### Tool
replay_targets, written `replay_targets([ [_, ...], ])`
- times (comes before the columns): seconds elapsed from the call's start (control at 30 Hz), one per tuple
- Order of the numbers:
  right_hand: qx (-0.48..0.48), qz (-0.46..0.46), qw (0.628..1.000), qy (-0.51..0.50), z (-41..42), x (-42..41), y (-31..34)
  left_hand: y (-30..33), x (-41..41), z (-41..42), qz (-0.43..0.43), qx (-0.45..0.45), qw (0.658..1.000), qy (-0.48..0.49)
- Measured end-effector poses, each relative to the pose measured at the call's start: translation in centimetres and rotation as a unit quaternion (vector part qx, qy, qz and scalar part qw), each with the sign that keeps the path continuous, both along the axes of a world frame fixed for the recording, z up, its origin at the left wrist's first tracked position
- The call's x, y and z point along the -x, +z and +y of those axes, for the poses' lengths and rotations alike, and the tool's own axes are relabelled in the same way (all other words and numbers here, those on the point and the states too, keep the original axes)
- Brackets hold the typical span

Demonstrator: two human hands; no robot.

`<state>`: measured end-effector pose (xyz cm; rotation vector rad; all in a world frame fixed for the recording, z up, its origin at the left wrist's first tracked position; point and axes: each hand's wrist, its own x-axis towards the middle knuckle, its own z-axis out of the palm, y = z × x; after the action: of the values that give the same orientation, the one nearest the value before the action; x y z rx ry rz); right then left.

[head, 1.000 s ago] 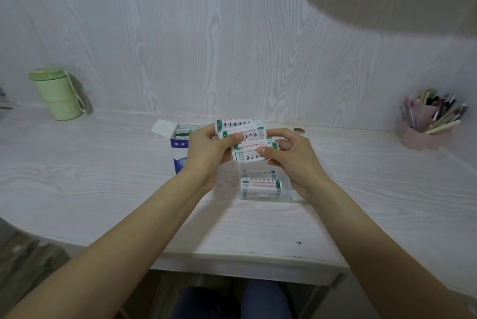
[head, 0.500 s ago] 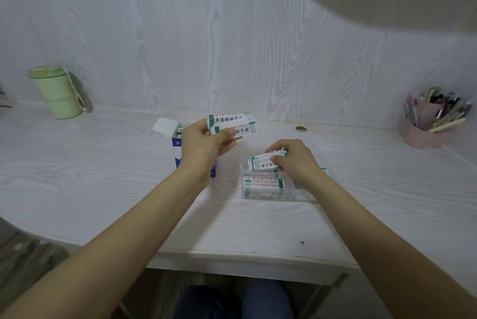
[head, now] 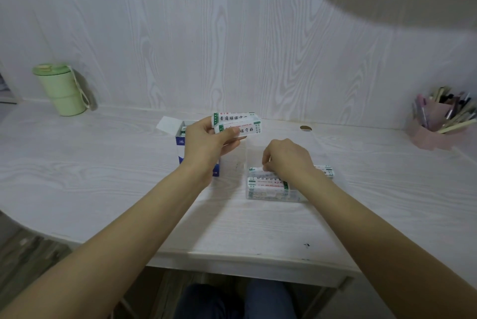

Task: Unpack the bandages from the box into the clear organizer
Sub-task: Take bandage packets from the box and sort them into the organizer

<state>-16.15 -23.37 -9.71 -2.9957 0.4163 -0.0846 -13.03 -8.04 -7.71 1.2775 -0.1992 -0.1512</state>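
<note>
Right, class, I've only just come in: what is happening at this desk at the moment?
A person is moving bandages out of a blue and white box into a clear organizer on the desk. The left hand holds a small stack of bandages up above the box. The right hand is down at the organizer, setting one bandage on those already inside. The box is open, with more still in it.

White wood-grain desk (head: 103,169): green cup (head: 60,88) back left, blue box (head: 182,149) and clear organizer (head: 271,196) centre, pink pen holder (head: 429,137) right.
</note>
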Motion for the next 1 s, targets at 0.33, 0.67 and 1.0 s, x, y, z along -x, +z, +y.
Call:
replay_targets([
  [0.33,0.127,0.064,0.988,0.052,0.6,-0.1,0.8,0.2,0.1,0.0,-0.004,-0.003,1.0,-0.01],
  [0.67,-0.194,-0.108,0.974,0.052,-0.6,0.4,0.3,0.3,0.3,0.5,0.0,0.003,1.0,-0.012],
  [1.0,-0.657,-0.196,0.726,0.048,0.7,2.9,3.2,0.7,1.3,-0.4,0.025,0.021,0.999,-0.04],
])
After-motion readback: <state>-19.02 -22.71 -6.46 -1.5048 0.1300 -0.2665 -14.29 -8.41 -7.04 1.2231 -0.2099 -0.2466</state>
